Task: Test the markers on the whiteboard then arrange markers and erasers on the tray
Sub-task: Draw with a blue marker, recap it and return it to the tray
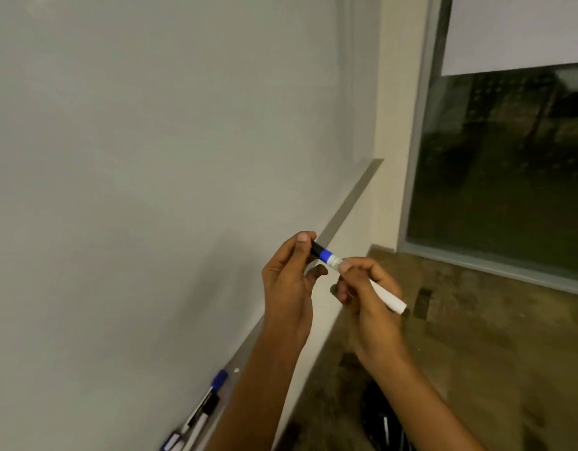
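blue and white, the marker [326,256] sits crosswise between both hands, out in front of the whiteboard [151,157]. the left hand [289,281] pinches its dark cap end with thumb and fingertips; the right hand [362,288] is curled round the white barrel, whose tail pokes out past it. this looks like uncapping or recapping, i cannot tell which. to do it well, pull or push straight along the barrel, keeping the right hand's hold firm so the tip doesn't smear the fingers. below the left forearm, the tray [245,353] along the board's bottom edge holds more markers [204,408], one with a blue cap, lying end to end; an eraser isn't clearly visible.
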Available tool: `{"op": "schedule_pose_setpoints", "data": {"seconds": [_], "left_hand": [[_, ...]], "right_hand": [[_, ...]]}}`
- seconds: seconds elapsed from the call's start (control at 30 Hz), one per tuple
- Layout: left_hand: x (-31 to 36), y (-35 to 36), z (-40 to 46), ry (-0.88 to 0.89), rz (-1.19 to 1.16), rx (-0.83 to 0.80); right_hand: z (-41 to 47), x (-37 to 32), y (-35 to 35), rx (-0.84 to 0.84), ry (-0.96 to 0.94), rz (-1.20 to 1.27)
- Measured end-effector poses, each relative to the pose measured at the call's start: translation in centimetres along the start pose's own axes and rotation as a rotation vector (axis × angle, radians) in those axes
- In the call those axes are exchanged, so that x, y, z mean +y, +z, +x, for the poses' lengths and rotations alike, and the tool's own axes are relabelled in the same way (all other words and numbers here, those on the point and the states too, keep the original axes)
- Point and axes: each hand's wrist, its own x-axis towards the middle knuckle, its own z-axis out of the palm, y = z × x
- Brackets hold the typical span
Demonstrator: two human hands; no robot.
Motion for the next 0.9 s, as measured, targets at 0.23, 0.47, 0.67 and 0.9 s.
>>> {"op": "schedule_pose_setpoints", "data": {"seconds": [0.23,0.47,0.67,0.9], "left_hand": [[-12.5,-1.1,1.7,-0.292,0.046,-0.097],[-23.1,-1.5,0.5,-0.483,0.314,-0.171],[-28.5,-0.9,-0.6,-0.469,0.534,-0.215],[-31.6,-0.4,0.1,-0.507,0.711,-0.270]], "right_hand": [[0.5,2.8,-11.1,0.379,0.502,0.183],[0.6,7.3,-21.4,0.632,0.794,0.436],[1.6,9.7,-24.6,0.638,0.836,0.441],[3.9,10.5,-27.1,0.642,0.995,0.283]]}}
